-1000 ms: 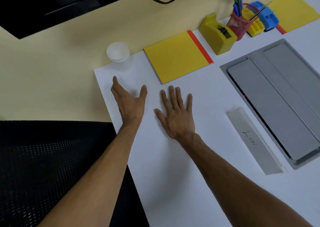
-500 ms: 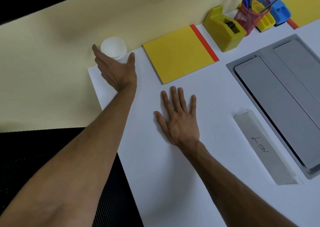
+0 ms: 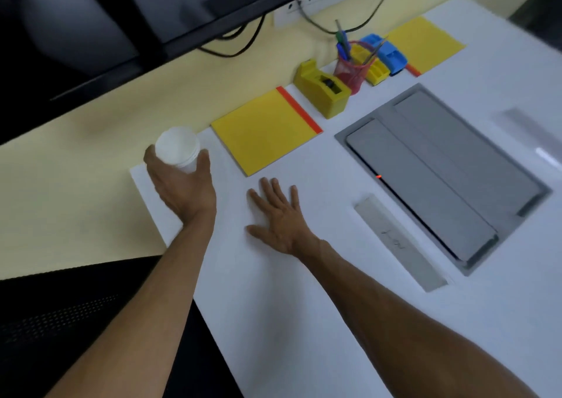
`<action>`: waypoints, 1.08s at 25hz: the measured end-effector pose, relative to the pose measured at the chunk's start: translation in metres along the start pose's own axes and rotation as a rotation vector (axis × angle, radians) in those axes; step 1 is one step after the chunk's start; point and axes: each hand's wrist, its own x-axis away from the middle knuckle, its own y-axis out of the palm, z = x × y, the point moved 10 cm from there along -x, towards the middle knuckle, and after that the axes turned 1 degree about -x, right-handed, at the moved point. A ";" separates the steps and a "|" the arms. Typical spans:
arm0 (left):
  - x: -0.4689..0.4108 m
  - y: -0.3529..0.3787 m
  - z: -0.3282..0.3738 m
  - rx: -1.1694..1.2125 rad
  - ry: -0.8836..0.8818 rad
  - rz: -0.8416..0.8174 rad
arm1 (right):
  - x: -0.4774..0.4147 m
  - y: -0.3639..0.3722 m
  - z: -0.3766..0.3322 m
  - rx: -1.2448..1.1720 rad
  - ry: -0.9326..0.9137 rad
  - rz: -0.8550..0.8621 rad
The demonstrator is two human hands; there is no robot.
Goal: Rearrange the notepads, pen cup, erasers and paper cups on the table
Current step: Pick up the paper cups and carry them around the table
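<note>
Cups first. My left hand [image 3: 182, 186] is wrapped round the stack of paper cups [image 3: 178, 149] at the far left corner of the surface [image 3: 304, 321], thumb on one side, fingers hidden behind on the other. Can't tell whether the stack has left the surface yet or only sits gripped in place.

My right hand [image 3: 278, 218] lies flat, fingers spread, holding nothing, on bare surface just short of the near notepad [image 3: 264, 133].

Next move, as I judge it: lift the stack straight up and carry it to a new spot. Grip should stay light; thin cups crush and nested ones can slip apart.

Around: yellow tape dispenser [image 3: 324, 92] just past the notepad's red edge, then the red mesh pen cup [image 3: 349, 69] with pens standing tall. Yellow and blue pieces behind it, blurred, possibly the erasers. Second notepad [image 3: 425, 43] farthest back. Grey tray [image 3: 441, 169] takes up the right side; grey strip [image 3: 398, 242] beside it.

In the way: the pens, if I carry the cups across that row. Open ground lies near me.
</note>
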 end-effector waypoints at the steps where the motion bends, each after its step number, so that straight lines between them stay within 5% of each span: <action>1: 0.013 -0.002 0.008 0.022 0.002 -0.038 | 0.005 -0.010 0.002 -0.132 0.032 -0.031; 7: 0.116 0.007 0.070 0.153 0.040 -0.369 | 0.109 -0.103 0.018 -0.573 0.176 0.266; 19: 0.389 -0.026 0.143 0.165 -0.015 -1.030 | 0.364 -0.166 0.065 -0.794 0.176 0.646; 27: 0.463 -0.046 0.149 0.014 -0.011 -1.226 | 0.462 -0.162 0.080 -0.716 0.297 0.666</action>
